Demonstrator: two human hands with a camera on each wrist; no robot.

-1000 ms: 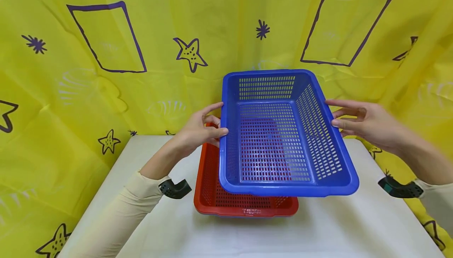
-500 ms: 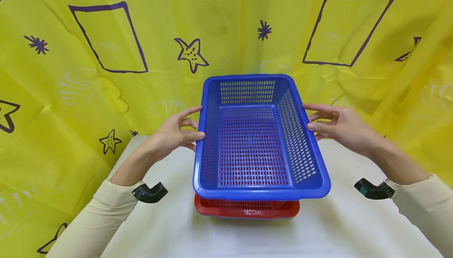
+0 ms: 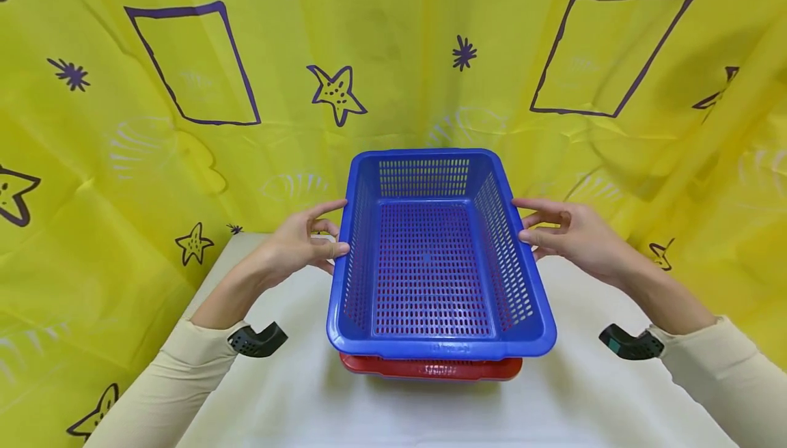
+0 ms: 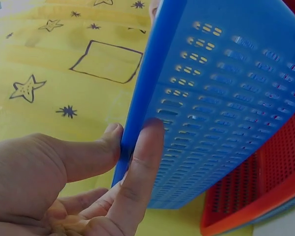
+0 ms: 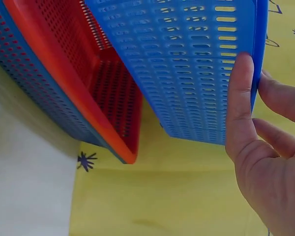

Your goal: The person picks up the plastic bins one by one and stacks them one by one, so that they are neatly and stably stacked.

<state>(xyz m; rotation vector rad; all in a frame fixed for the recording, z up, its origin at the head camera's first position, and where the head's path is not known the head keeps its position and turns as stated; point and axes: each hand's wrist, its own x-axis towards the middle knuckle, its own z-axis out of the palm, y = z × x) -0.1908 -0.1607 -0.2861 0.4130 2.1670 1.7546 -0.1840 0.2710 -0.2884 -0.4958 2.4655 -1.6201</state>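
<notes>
Both hands hold a blue perforated plastic basket by its long side rims. My left hand pinches the left rim, thumb on top and fingers beneath, as the left wrist view shows. On the opposite rim my right hand grips the same way, with a finger along the outer wall in the right wrist view. Below it is a red basket, mostly covered in the head view. The wrist views show a gap between the blue basket's base and the red basket, which sits nested in another blue basket.
The stack stands on a white table. A yellow curtain with purple stars and squares hangs behind and at both sides. Dark straps with camera mounts sit at the wrists over pale sleeves.
The held blue basket has moved left and then down, from right of the red basket to over it. Both hands have moved with it and keep their hold on its rims.
</notes>
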